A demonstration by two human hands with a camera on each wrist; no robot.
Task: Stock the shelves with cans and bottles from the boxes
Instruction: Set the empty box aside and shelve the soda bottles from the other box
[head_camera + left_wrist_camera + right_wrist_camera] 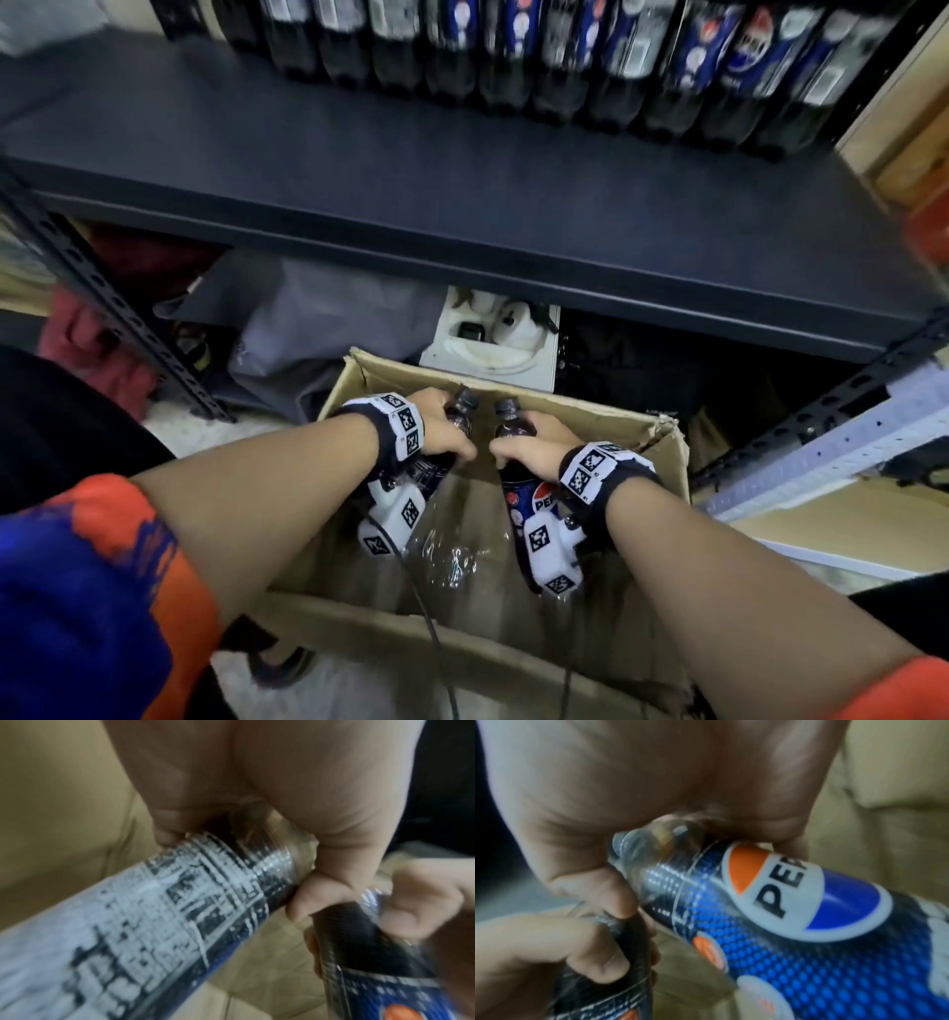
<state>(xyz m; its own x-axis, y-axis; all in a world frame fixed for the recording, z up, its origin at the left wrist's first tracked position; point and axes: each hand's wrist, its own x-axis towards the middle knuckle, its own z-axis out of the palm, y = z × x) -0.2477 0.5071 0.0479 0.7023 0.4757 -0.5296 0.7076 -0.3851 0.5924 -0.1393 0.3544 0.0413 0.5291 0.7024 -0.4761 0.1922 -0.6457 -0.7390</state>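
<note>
A person's left hand [441,426] grasps one dark plastic Pepsi cola bottle [459,411] by its shoulder while the right hand [534,447] grips a second dark cola bottle with a blue Pepsi label [518,493], both held side by side over an open brown cardboard box [642,426] with crumpled clear plastic wrap [452,560] inside. Above, a row of matching cola bottles [565,56] lines the back of the dark metal shelf [359,169].

A shop stockroom: a dark metal shelf [462,169] bears a row of cola bottles [513,56] above an open cardboard box [590,411].
</note>
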